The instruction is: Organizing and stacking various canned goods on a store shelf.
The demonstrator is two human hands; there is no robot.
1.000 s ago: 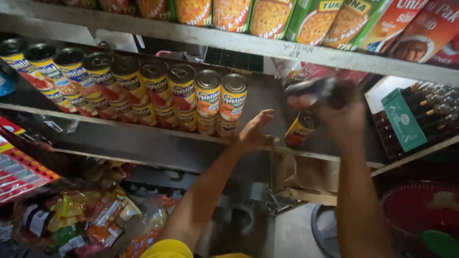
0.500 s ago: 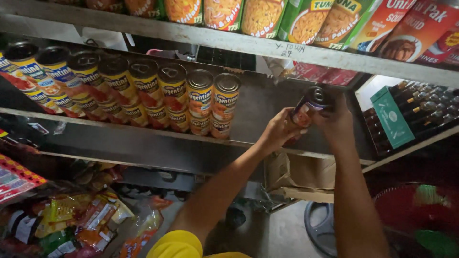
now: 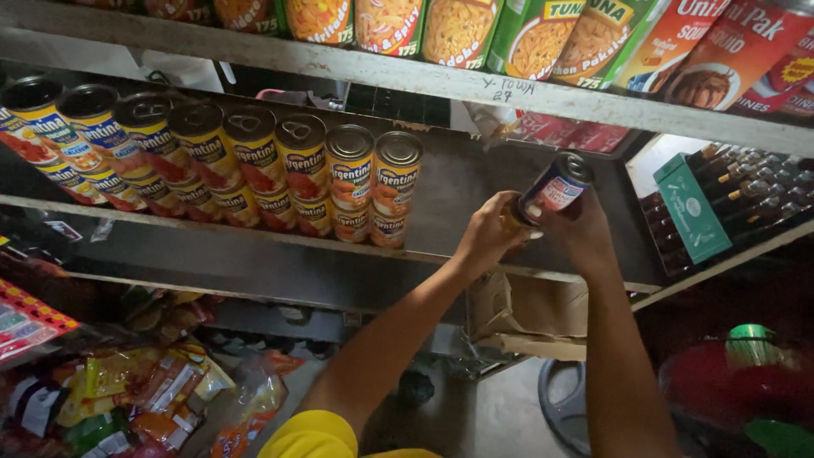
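- Head view, change: a second ago the left hand [image 3: 487,237] lay spread on the shelf while the right hand [image 3: 572,229] held a can [image 3: 553,188] off to the side; now both hands meet over the bare stretch of the middle shelf [image 3: 254,242]. The right hand grips the dark-topped can, raised and tilted; the left hand closes on a second, yellowish can [image 3: 513,222] beneath it.
- What this suggests: the stacking work has shifted to the gap right of the row of stacked cans [image 3: 254,170].
- Edges and room: open shelf lies between the row's last can and the hands. The upper shelf's edge [image 3: 407,76] hangs close above; a green crate [image 3: 691,208] bounds the right.
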